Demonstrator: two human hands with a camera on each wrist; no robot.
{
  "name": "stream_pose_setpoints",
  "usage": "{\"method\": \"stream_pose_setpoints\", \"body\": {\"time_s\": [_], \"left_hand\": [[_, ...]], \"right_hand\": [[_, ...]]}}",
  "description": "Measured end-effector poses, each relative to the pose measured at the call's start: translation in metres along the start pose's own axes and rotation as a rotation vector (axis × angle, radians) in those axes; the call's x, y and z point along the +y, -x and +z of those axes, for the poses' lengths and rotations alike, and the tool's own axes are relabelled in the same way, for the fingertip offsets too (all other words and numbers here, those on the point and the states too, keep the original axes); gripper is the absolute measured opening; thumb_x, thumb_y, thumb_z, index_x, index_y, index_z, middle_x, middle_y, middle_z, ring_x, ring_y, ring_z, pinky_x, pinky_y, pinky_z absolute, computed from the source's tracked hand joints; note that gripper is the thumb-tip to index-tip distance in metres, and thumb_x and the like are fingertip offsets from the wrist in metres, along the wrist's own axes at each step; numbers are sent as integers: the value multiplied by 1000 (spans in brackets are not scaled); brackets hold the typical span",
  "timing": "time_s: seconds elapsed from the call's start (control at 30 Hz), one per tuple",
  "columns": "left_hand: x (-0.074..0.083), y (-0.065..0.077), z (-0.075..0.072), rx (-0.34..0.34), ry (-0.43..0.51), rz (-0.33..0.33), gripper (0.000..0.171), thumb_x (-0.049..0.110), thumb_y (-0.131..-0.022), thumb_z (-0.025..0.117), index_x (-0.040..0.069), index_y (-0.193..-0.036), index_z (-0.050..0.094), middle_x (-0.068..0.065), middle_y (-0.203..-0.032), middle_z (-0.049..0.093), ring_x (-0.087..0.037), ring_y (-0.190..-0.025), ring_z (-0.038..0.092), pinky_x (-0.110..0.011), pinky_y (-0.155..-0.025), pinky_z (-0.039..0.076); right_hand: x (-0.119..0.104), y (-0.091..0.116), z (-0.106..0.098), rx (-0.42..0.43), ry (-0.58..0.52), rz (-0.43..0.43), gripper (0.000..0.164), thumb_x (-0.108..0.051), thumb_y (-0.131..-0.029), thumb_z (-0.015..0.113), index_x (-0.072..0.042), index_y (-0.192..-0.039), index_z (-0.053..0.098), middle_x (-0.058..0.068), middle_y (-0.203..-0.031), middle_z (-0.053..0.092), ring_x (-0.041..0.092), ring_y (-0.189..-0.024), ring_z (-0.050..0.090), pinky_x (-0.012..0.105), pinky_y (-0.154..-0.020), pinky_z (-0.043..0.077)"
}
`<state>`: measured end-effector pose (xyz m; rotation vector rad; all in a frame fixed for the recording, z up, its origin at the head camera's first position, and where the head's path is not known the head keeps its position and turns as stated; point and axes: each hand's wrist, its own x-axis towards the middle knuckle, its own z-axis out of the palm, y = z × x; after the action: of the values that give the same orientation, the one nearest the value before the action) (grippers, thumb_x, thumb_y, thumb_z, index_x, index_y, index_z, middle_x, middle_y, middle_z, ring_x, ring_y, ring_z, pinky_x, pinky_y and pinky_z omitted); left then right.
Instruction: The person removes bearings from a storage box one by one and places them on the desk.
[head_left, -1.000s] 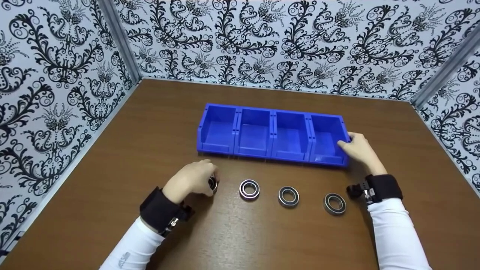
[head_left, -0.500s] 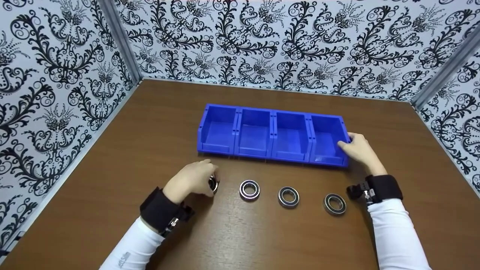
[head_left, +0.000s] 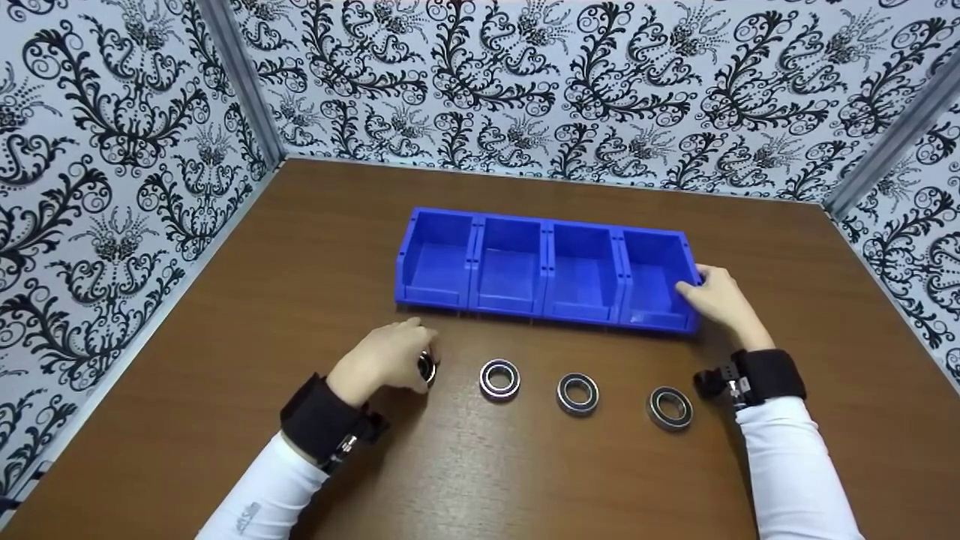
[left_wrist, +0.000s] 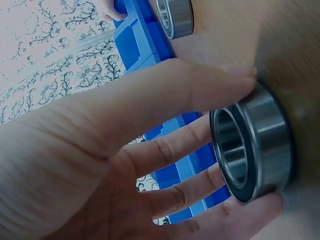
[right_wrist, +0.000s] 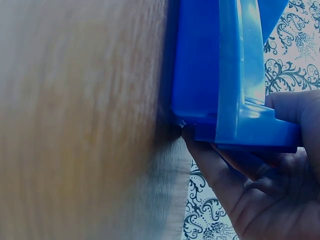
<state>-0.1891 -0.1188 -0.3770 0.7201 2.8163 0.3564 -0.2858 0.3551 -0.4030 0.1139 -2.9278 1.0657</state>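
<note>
My left hand (head_left: 385, 355) grips a metal ball bearing (left_wrist: 267, 142) by its outer rim, thumb on one side and fingers on the other. The bearing lies flat or nearly flat on the wooden table, and in the head view the hand hides much of it. My right hand (head_left: 720, 303) holds the right end wall of a blue row of bins (head_left: 506, 304), thumb inside the rim and fingers outside and beneath, as the right wrist view shows. Three more bearings lie in a line to the right: one nearest (head_left: 499, 379), a middle one (head_left: 577, 394), a far one (head_left: 669, 409).
The bin row has several open-fronted compartments side by side and stands behind the bearings on the brown table (head_left: 480, 480). Patterned walls (head_left: 525, 90) close off the back and the sides of the table.
</note>
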Motion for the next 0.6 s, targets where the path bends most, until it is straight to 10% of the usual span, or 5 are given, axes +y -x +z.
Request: {"method": "stream_pose_setpoints", "body": {"time_s": [0.6], "left_hand": [[-5,0,1,17,14,23,34,7,-65,91,9,-92,72,-8,-97,64,-35,-98,66,-49,-84,56]], "right_hand": [[1,-3,0,2,4,12,47,-10,-97,57,20,-132,56,35,-115,67,20,-86,65,21,-71,48]]}}
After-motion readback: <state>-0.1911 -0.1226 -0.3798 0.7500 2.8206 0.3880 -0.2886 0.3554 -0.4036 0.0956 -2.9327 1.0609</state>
